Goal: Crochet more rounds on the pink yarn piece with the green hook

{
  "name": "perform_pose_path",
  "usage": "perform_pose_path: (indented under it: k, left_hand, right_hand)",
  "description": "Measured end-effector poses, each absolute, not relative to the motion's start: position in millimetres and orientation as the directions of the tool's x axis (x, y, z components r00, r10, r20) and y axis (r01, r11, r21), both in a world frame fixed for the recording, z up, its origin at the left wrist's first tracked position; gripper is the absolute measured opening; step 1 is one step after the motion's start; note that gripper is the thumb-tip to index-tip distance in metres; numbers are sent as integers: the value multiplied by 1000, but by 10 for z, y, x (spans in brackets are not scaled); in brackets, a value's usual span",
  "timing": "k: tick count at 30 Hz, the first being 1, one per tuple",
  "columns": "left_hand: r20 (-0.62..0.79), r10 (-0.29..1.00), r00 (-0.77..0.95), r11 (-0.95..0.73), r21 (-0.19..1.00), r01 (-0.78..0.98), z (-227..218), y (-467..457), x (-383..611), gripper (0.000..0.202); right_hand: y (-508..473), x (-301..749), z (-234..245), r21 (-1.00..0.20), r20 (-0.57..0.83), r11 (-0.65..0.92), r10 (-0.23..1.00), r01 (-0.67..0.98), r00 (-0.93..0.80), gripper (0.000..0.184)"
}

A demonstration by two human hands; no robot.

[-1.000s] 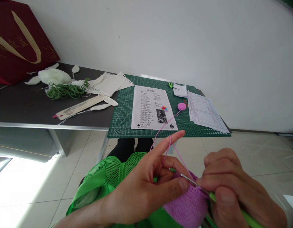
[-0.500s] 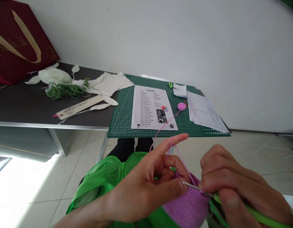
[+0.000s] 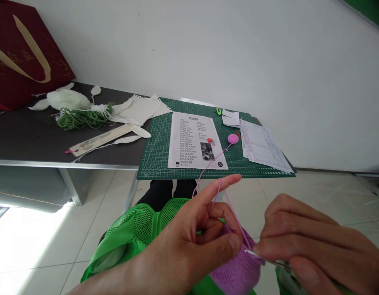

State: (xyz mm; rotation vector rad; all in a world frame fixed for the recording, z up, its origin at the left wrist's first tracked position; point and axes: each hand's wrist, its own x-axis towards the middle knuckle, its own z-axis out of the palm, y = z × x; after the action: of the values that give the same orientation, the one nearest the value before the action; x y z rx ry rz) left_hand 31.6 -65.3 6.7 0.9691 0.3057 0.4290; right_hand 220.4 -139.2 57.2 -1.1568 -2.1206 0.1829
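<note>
The head view looks down past a green mesh vest [image 3: 137,229] at both hands, low in the frame. The left hand [image 3: 183,246] is at lower centre, its thumb [image 3: 229,246] and bent fingers closed on the upper edge of a lilac crochet piece [image 3: 235,274], which sits at the bottom of the frame. Its index finger [image 3: 220,189] stands raised and apart from the others, with a pink yarn [image 3: 218,192] looped over it. The yarn runs up to a pink ball [image 3: 233,139] on a green cutting mat [image 3: 152,151] and down into the crochet piece.

The right hand [image 3: 318,246], at lower right, has its fingers curled closely around a crochet hook [image 3: 269,261], whose metal tip touches the crochet piece. Compared with the frame before, that hand sits lower, and the hook's green handle is mostly hidden.

On the mat lie a pattern sheet [image 3: 192,139], chart papers [image 3: 263,145], green snips [image 3: 219,111] and stitch markers [image 3: 210,140]. At upper left, the dark worktop [image 3: 23,139] carries white yarn [image 3: 66,99], green yarn [image 3: 80,119] and a ruler [image 3: 100,139], with a red bag [image 3: 20,53] beyond.
</note>
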Motion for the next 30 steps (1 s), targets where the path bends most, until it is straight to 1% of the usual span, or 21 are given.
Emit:
perform_pose_path:
  k: [2,6,10,12,13,14,15,16,17,19,21,24,26,28,30]
  left_hand:
    - [-55,504,862,461,861,-215,79,-658,323,68]
    - [-31,561,827,337,921,-194,104,-680,340,68]
    - [-28,698,716,159,980,-117,61,-736,371,68]
    - [44,740,671,66,988,-138,8,-780,395,67]
    - [42,775,630,48,991,-125,-19,-804,408,67]
    - [65,778,624,23,991,-132,-43,-829,422,68]
    - [95,784,613,-10,990,-141,-63,-854,436,67]
    - [88,814,574,-2,989,-149,-77,-875,450,67]
    - [74,839,540,17,987,-162,-85,-892,464,70]
    - [21,879,477,77,979,-186,-82,-907,486,75]
    - [-21,886,462,141,964,-226,-58,-895,498,76]
    - [-85,850,520,273,915,-298,-5,-835,484,74]
    - [-127,811,571,365,872,-325,21,-787,455,78]
    - [-149,784,602,422,840,-342,31,-746,418,84]
    - [-154,764,626,458,814,-358,33,-718,383,90]
  right_hand:
    - [-1365,2198,600,-375,520,605,764,702,-381,34]
    - [-1306,2194,673,-178,533,658,689,732,-490,31]
    - [-1328,2167,631,-18,582,596,659,803,-476,29]
    - [-1335,2130,537,41,563,554,675,832,-477,28]
    - [-1329,2105,472,43,555,534,690,845,-465,27]
    - [-1316,2077,398,27,553,517,705,855,-444,23]
    - [-1295,2046,318,-26,569,496,722,868,-395,23]
    - [-1271,2014,235,-116,622,497,711,860,-328,27]
    - [-1244,1982,152,-157,660,475,703,866,-266,29]
    - [-1191,1919,2,-237,712,424,688,874,-141,26]
    - [-1146,1860,-112,-289,778,424,627,859,-47,22]
    - [-1081,1776,-205,-308,867,475,497,824,37,24]
    - [-1041,1726,-226,-314,906,507,413,803,93,28]
    - [-1017,1688,-229,-322,923,529,361,785,135,33]
    - [-1017,1671,-226,-330,926,542,345,773,154,36]
